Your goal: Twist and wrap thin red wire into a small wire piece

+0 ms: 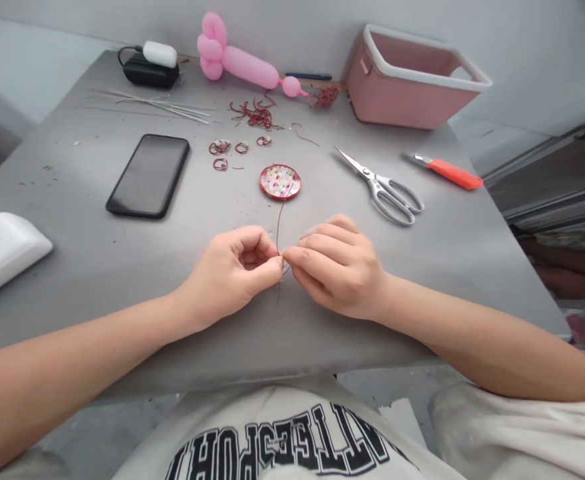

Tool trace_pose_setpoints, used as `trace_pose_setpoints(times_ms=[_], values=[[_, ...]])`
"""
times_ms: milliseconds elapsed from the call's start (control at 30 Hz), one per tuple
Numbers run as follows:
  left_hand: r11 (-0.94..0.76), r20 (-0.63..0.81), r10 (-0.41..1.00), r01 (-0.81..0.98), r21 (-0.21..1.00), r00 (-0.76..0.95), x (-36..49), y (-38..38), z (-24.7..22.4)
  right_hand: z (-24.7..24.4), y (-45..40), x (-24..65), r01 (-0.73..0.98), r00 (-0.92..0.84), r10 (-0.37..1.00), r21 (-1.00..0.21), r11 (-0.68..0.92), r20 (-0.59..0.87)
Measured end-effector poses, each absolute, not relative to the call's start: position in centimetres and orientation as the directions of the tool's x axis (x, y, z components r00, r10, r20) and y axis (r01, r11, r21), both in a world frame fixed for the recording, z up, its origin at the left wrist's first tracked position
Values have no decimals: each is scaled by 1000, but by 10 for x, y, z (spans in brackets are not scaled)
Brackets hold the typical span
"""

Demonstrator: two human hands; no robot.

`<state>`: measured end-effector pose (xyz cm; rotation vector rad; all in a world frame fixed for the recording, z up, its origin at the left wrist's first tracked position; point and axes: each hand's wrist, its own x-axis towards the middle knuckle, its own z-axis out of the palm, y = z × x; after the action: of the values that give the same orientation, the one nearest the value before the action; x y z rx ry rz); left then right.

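Between my two hands runs a thin dark red cord (278,223), one end reaching up to the bead dish and the other hanging below my fingertips. My left hand (237,270) pinches it between thumb and forefinger. Fingertips of my right hand (339,267) press together on the cord at the same spot, touching the left thumb. A small loop shows just under the fingertips; its detail is too small to make out. Just beyond stands a round red-rimmed dish (261,189) of pale and coloured beads (279,180).
Scissors (379,187) and an orange-handled cutter (449,172) lie to the right. A phone (148,177) and a white case (7,253) are left. Behind are cord rings (220,147), cut cords (258,115), wires (157,103), a pink balloon (249,65) and a pink bin (397,87).
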<state>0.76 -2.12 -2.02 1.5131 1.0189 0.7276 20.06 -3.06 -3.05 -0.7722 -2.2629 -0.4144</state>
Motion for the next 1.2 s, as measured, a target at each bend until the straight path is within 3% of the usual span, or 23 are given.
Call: trace_pose_setpoints(times_ms=[333, 700, 1200], values=[[30, -112, 895, 193, 981, 431, 9, -21, -19, -29, -27, 206, 602, -597, 448, 3, 799, 666], [11, -100, 906, 214, 977, 412, 12, -23, -20, -31, -28, 205, 600, -580, 422, 16, 800, 696], [12, -111, 902, 233, 972, 416, 12, -23, -20, -29, -32, 200, 632, -505, 539, -137, 763, 674]])
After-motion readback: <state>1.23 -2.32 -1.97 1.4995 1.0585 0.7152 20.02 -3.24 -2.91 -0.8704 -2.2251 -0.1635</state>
